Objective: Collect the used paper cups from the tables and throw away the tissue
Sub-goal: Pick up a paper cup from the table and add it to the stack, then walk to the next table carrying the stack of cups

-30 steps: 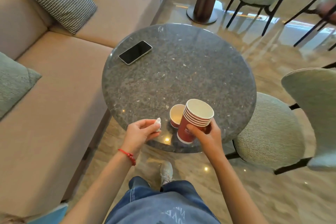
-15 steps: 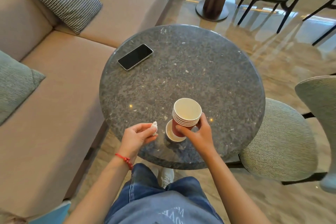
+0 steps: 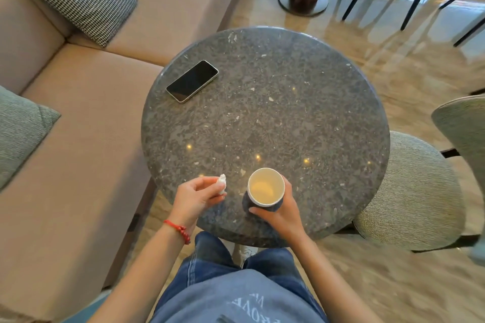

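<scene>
your right hand wraps the stack of paper cups, fingers curled round its wall, the stack upright at the near edge of the round stone table. seen from straight above, only the top rim and a stained inside show; how many cups sit nested below cannot be told from this angle, nor whether the base touches the tabletop or hangs just over it. your left hand pinches the crumpled tissue between thumb and fingertips, held over the table just left of the cups and apart from them.

no loose cup is visible on this table. in my judgement the collecting here is finished: cups gathered in one hand, tissue in the other. what is left is disposal of the tissue, and no bin shows in view. whether other tables hold cups cannot be told. a phone lies on the far left of the table, well apart from both hands, and is no part of the task.
</scene>
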